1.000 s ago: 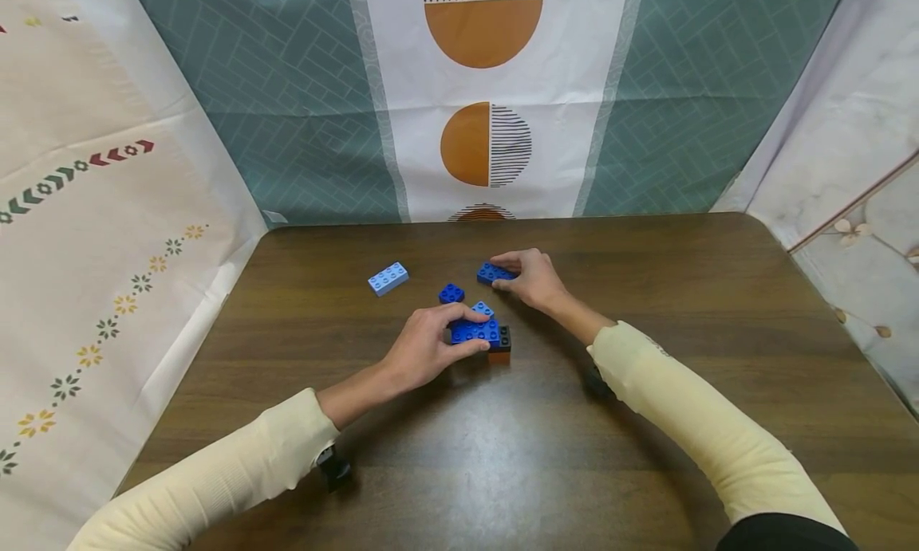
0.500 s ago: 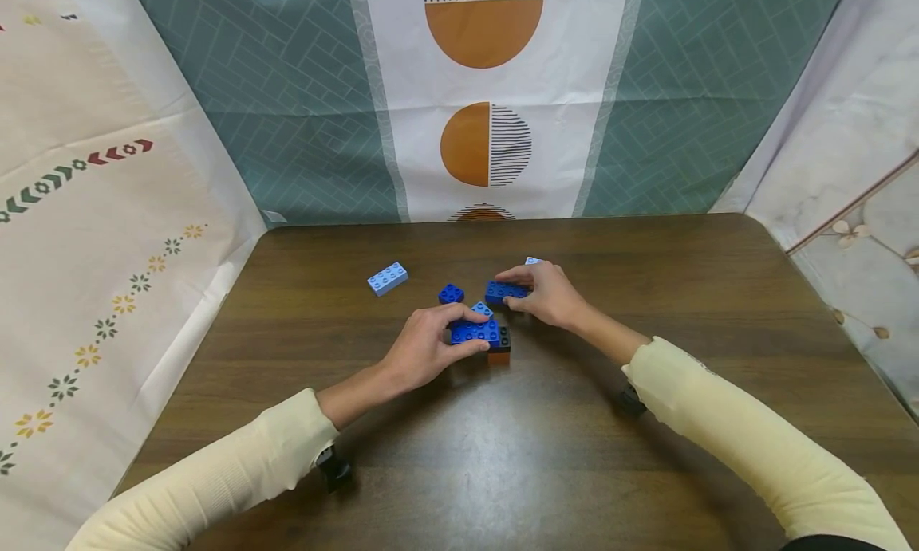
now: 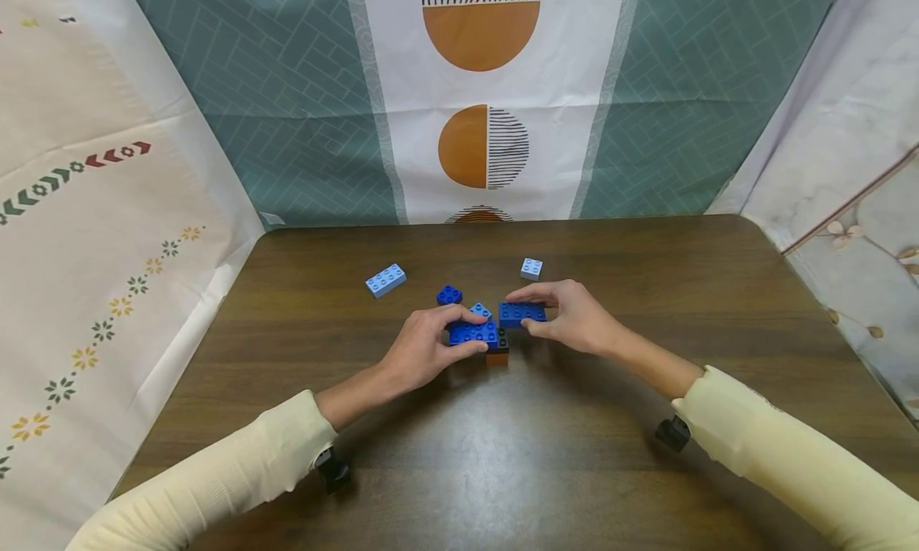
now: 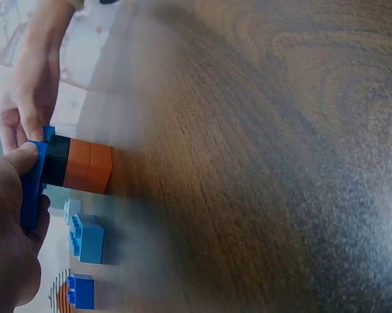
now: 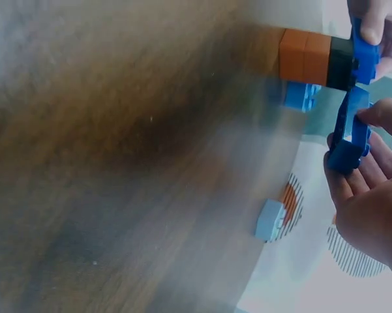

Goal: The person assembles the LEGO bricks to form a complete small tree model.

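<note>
My left hand (image 3: 431, 348) pinches a blue toy brick (image 3: 470, 333) between thumb and fingers. That brick sits on a stack with a black brick (image 4: 57, 160) over orange bricks (image 4: 89, 166), overhanging it to the left. To the right, my right hand (image 3: 581, 318) holds a second, long blue brick (image 3: 522, 314) by its sides. In the right wrist view its hollow underside shows, and one end is right at the stack's top, close beside the left hand's brick.
Behind the stack stand a light blue brick (image 4: 89, 238) and a small dark blue brick (image 3: 448, 295). Farther back are a long pale blue brick (image 3: 385, 281) at left and a small pale one (image 3: 531, 269) at right. Patterned cloths hang behind the wooden table (image 3: 646, 264).
My right hand has brought its blue brick nearer and to the right, up beside the stack, uncovering the small pale brick. The left hand has kept its hold in place.
</note>
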`<state>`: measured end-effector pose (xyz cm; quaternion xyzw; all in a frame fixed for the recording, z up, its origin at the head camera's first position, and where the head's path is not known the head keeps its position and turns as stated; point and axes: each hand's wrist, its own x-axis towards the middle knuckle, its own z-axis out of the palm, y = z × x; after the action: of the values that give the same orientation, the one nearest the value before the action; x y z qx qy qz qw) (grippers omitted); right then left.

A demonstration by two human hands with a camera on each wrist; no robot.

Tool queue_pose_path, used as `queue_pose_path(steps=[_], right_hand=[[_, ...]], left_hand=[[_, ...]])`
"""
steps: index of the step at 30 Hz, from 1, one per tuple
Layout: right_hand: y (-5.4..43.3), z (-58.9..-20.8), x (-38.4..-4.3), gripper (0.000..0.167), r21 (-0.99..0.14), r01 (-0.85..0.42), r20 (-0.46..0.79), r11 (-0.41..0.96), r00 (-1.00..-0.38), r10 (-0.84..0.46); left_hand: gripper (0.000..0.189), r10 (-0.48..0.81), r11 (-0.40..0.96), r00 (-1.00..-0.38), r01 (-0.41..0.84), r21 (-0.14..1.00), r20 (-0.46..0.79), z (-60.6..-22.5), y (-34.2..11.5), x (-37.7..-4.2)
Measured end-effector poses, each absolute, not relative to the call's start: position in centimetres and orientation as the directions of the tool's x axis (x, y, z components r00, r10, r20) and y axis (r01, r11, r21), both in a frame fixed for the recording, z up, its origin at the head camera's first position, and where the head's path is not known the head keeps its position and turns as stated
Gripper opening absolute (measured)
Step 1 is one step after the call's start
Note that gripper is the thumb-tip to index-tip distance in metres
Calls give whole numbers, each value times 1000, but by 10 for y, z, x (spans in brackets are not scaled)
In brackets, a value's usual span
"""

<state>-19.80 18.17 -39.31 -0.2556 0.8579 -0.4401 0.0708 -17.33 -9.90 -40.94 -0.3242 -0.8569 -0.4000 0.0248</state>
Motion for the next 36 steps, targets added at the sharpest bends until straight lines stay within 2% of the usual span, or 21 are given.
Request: queue_pose_path(steps=[25,31,36], right_hand=[[175,-388,-172,45,-780,-436,107,448,-800,-591],[167,-393,-173,37,-778,-450,164,438,-819,-549],[162,-395,-175,31,-804,-417,163,424,-840,-517]], left_hand=[[35,542,459,-777,594,661,321,-410,-99,-174],[35,545,454,-773,598,660,325,-411,-100,-175],[35,543,459,-777,592,663,318,-410,-100,-175]])
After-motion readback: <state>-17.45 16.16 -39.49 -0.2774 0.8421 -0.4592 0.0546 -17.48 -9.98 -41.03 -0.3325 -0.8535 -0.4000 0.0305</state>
